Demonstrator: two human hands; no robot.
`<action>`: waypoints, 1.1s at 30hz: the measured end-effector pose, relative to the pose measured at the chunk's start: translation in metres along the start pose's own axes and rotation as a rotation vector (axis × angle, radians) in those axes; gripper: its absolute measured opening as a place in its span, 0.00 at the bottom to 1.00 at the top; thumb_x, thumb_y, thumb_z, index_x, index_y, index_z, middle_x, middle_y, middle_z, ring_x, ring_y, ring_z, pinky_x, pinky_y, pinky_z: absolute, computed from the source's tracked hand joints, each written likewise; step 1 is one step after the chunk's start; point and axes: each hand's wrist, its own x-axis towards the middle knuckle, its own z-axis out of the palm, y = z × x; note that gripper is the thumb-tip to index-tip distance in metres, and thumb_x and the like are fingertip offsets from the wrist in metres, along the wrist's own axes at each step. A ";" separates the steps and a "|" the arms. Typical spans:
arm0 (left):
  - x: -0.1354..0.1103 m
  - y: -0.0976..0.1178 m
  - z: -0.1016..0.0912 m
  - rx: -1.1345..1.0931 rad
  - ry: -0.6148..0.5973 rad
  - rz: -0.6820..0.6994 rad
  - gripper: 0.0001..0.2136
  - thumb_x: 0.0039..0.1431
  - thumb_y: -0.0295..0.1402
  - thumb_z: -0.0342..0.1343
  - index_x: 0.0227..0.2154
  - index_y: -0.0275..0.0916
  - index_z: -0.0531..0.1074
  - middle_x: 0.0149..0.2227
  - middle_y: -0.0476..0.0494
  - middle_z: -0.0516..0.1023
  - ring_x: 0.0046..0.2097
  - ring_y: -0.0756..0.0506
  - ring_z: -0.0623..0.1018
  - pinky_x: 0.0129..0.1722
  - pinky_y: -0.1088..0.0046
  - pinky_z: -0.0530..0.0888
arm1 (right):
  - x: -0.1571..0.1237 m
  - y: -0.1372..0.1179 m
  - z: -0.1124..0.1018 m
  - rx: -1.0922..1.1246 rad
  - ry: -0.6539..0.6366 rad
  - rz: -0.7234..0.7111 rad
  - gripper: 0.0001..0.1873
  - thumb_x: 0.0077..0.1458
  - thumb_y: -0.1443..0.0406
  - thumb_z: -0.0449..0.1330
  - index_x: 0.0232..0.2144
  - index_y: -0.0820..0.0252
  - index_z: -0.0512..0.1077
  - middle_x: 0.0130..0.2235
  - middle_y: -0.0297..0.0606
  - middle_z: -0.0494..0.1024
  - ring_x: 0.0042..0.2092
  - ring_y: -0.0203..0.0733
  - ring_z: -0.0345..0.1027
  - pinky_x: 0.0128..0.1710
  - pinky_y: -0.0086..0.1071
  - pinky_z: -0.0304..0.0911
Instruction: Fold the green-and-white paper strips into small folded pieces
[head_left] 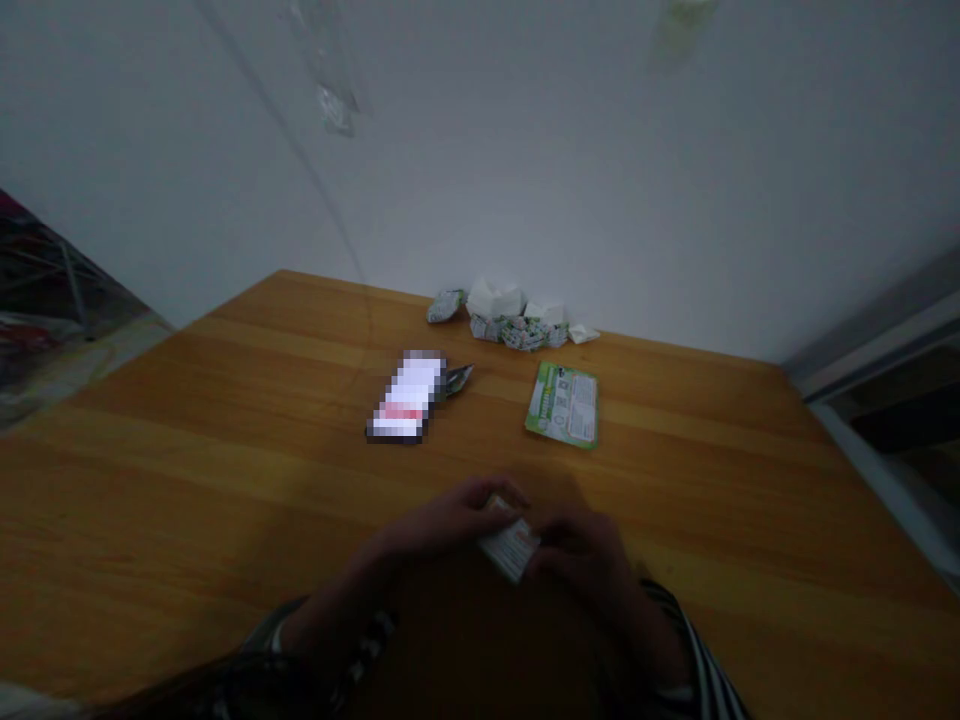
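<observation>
Nearest the camera, striped sleeves [705,680] lead up to the two hands, which meet low over the near part of the wooden worktop [187,500]. The left hand [450,522] comes in from the left with its fingers curled over the top of a small white packet [511,548]. The right hand [581,550] closes on the packet's right side. Both hands are grasping the packet between them. It sits tilted, one corner pointing back toward the person. In the dim light I cannot tell whether it rests on the wood or is held just above it.

Farther out, left of centre, a flat rectangular item [409,397] lies on the worktop, its face blurred out. A small dark foil scrap [458,378] lies just beside its far right corner. To the right of these, well apart from the hands, a flat green sachet [564,403] with printed panels lies face up.

Beyond that — at the far edge, against the white wall [675,200] — sits a heap of crumpled wrappers [517,330] printed in green and white, with folded white tissues [495,298] on top of it.
</observation>
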 end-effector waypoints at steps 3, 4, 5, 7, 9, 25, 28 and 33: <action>0.001 -0.003 0.003 -0.043 -0.003 -0.008 0.15 0.56 0.42 0.58 0.43 0.41 0.73 0.34 0.49 0.72 0.33 0.49 0.70 0.31 0.77 0.66 | 0.000 0.003 -0.002 -0.152 -0.040 -0.179 0.07 0.51 0.62 0.67 0.35 0.50 0.80 0.33 0.38 0.84 0.32 0.47 0.78 0.34 0.37 0.71; 0.001 -0.004 0.003 -0.037 -0.018 -0.020 0.15 0.56 0.43 0.57 0.43 0.41 0.73 0.32 0.50 0.71 0.33 0.49 0.69 0.30 0.77 0.66 | 0.000 0.004 -0.002 -0.165 -0.062 -0.206 0.08 0.52 0.62 0.66 0.36 0.50 0.80 0.34 0.38 0.84 0.33 0.47 0.79 0.34 0.37 0.71; 0.001 -0.004 0.003 -0.030 -0.034 -0.031 0.16 0.56 0.43 0.57 0.44 0.41 0.73 0.31 0.51 0.70 0.32 0.50 0.68 0.29 0.77 0.65 | 0.000 0.005 -0.002 -0.165 -0.084 -0.209 0.08 0.53 0.62 0.65 0.37 0.49 0.80 0.35 0.38 0.84 0.34 0.47 0.79 0.34 0.37 0.71; 0.000 -0.004 0.003 -0.017 -0.051 -0.055 0.16 0.57 0.43 0.56 0.45 0.41 0.71 0.27 0.53 0.66 0.29 0.50 0.66 0.28 0.77 0.63 | 0.001 0.004 -0.001 -0.138 -0.115 -0.164 0.08 0.53 0.61 0.65 0.37 0.49 0.80 0.34 0.37 0.84 0.33 0.47 0.79 0.33 0.36 0.71; 0.000 -0.003 0.003 -0.002 -0.045 -0.069 0.17 0.57 0.43 0.56 0.47 0.41 0.69 0.26 0.54 0.64 0.28 0.51 0.64 0.27 0.77 0.62 | 0.002 0.003 0.000 -0.107 -0.129 -0.094 0.08 0.52 0.61 0.66 0.36 0.49 0.81 0.33 0.36 0.84 0.33 0.46 0.79 0.32 0.35 0.71; 0.002 -0.002 0.000 0.089 -0.096 -0.047 0.17 0.59 0.44 0.53 0.48 0.42 0.68 0.35 0.50 0.71 0.36 0.47 0.69 0.35 0.72 0.67 | 0.002 0.001 0.001 -0.183 -0.123 -0.200 0.10 0.58 0.60 0.60 0.34 0.57 0.80 0.32 0.37 0.83 0.31 0.39 0.77 0.32 0.28 0.69; 0.002 0.003 0.004 0.057 -0.057 -0.015 0.15 0.61 0.45 0.50 0.42 0.41 0.70 0.38 0.48 0.73 0.40 0.45 0.71 0.41 0.68 0.68 | 0.003 0.002 0.004 -0.244 -0.032 -0.137 0.11 0.58 0.59 0.60 0.31 0.56 0.80 0.30 0.36 0.83 0.30 0.39 0.76 0.31 0.28 0.67; 0.002 0.001 0.012 0.012 -0.120 0.000 0.24 0.48 0.37 0.65 0.48 0.42 0.63 0.36 0.49 0.74 0.38 0.45 0.73 0.36 0.70 0.70 | 0.005 -0.001 0.007 -0.287 0.181 0.047 0.12 0.57 0.61 0.60 0.27 0.59 0.79 0.26 0.35 0.81 0.26 0.39 0.74 0.27 0.27 0.63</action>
